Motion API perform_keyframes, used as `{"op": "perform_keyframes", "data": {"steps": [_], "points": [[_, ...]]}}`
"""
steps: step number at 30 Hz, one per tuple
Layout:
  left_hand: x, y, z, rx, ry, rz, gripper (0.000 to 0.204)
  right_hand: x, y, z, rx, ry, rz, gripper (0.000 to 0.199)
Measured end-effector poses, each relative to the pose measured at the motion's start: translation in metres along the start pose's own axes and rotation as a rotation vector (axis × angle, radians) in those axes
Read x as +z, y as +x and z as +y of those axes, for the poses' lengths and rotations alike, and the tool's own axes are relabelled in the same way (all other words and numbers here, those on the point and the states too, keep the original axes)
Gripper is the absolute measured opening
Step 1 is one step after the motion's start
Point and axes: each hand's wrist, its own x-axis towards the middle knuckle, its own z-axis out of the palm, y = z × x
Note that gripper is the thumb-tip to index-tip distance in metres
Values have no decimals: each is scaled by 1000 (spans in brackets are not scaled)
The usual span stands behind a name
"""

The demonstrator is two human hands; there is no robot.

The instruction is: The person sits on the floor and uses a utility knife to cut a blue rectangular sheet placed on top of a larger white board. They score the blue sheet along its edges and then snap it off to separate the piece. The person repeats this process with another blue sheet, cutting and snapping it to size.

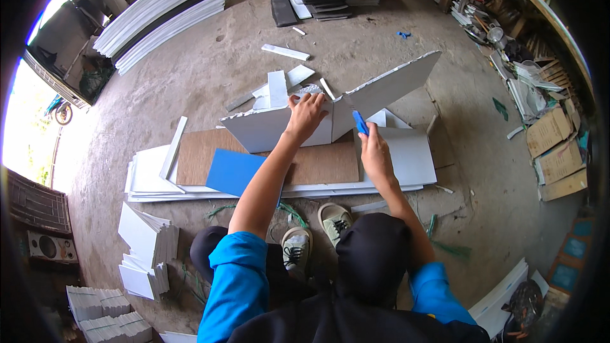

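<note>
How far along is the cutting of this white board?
Done: stacks of small cut white pieces sit at the person's left. In hand: the left hand steadies the white board while the right hand runs a blue knife through it. Left: long white sheets remain stacked.

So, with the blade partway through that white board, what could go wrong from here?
1. The left hand presses on the white board's top edge close to the blue cutter in the right hand; a slip could catch the fingers.
2. The board stands tilted and bent at the cut, so it may fold or snap raggedly.
3. The shoes sit just behind the stacked sheets, near a runaway stroke.
</note>
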Motion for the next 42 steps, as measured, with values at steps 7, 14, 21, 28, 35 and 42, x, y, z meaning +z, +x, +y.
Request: {"op": "perform_keyframes", "data": {"steps": [7,14,21,28,35,42], "points": [[2,-1,-1,-42,25,-40,28,12,6,-15,-65,-69,-88,22],[2,1,1,-47,44,-33,30,29,3,-14,0,-87,-109,21],[1,1,0,-51,68,-52,31,31,2,-20,10,-88,-99,20],[0,2,-1,-60,86,-114,30,27,12,-34,104,-337,-347,31],[3,9,-11,-70,65,-161,28,35,31,-46,202,-264,-346,21],[6,11,-18,-30,29,-118,27,51,52,-42,228,-221,-334,16]]}}
